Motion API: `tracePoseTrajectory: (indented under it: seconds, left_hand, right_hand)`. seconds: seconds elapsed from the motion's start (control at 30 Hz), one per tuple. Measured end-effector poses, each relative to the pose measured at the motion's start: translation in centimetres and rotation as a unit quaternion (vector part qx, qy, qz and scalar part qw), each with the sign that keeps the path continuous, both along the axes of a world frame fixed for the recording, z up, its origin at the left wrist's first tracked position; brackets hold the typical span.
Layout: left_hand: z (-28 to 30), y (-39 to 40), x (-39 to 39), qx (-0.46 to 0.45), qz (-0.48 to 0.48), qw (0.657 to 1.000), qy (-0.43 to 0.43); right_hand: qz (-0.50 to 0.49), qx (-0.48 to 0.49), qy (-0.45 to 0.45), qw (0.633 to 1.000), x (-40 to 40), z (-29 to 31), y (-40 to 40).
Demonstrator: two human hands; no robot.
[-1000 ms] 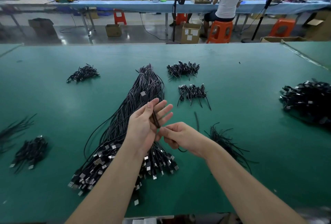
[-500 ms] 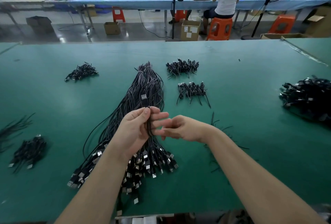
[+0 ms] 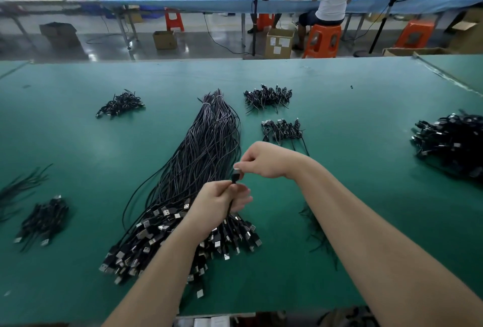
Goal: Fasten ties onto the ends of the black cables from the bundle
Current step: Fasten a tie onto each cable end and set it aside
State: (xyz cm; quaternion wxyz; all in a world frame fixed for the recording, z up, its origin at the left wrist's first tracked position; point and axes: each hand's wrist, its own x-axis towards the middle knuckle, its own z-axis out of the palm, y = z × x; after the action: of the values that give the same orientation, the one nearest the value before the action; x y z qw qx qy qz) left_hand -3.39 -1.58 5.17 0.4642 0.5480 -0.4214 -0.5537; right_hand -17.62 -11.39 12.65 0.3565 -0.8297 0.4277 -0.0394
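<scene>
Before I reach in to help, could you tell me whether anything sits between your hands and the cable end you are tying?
Nothing visible does. The left hand already grips the cable and the right hand pinches its plug end, above the bundle.

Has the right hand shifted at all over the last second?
Yes. The right hand has gone up and away from the person, now level with the small cable pile beside the big bundle, and pinches the connector above the left hand.
</scene>
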Motion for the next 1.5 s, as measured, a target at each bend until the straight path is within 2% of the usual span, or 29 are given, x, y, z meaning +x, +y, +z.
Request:
tracePoseTrajectory:
  seconds: [0.13,0.4,0.6,0.8,1.1,1.3,1.5]
  left_hand:
    - [-0.2,-0.9,-1.0,-0.038,0.131,0.985,0.108]
    - [0.9,-2.3,-1.2,-0.064,0.207,0.945,0.246]
    - [2.3,-3.6,-0.4,-0.043,0.243,0.912,0.328]
    - [3.0,-3.4,-0.1,-0.069,0.228,0.915,0.326]
    - [3.3,-3.8,-0.8,-0.063,0.234,0.89,0.387]
    - [3.2,-3.6,0.2,-0.082,0.187,0.903,0.377]
    - [3.2,-2.5,3.4,-0.096,0.103,0.929,0.343]
  right_hand:
    - [-0.034,-0.019,-0.029,0.999,1.0,0.2,0.5]
    - [-0.062,0.015,-0.103,0.993,1.9,-0.6,2.3]
    - [-0.053,0.038,-0.105,0.992,1.3,-2.2,3.2]
    - [-0.073,0.056,-0.15,0.984,0.4,-2.3,3.4]
    - [-0.049,0.045,-0.139,0.988,0.3,-2.8,4.1]
    - [-0.025,0.049,-0.124,0.991,-0.5,-2.9,3.7]
    - [-0.023,0.051,-0.07,0.996,-2.7,-2.6,2.7]
